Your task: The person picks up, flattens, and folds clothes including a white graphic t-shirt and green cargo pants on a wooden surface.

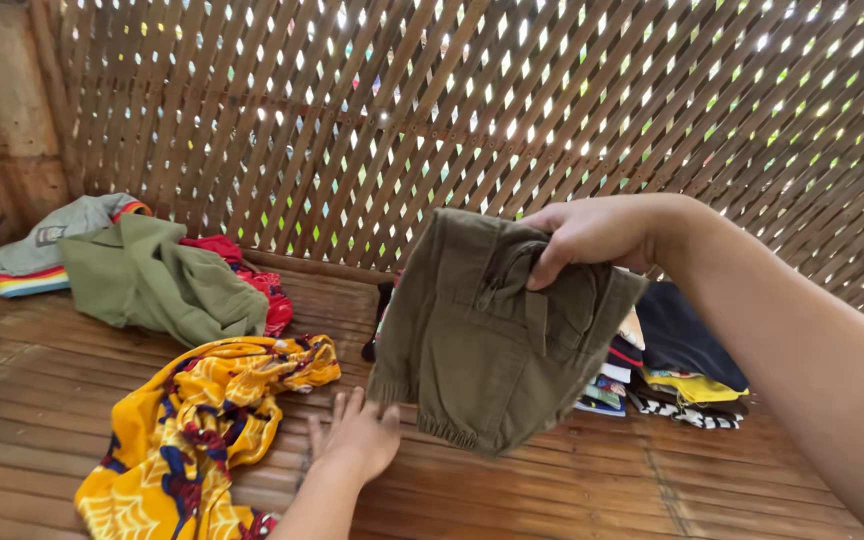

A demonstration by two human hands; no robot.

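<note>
The right hand [592,235] is pinching folded olive twill shorts [492,330] aloft, while the left hand [357,435] is lying flat, fingers spread, on slatted bamboo floor [552,490] below them.

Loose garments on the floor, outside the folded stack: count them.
4, perhaps more hidden: grey shirt far left, green garment over it, red cloth behind, yellow patterned cloth nearest the left hand.

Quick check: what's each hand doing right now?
Left hand: open, flat on the floor.
Right hand: closed on the olive shorts.
</note>
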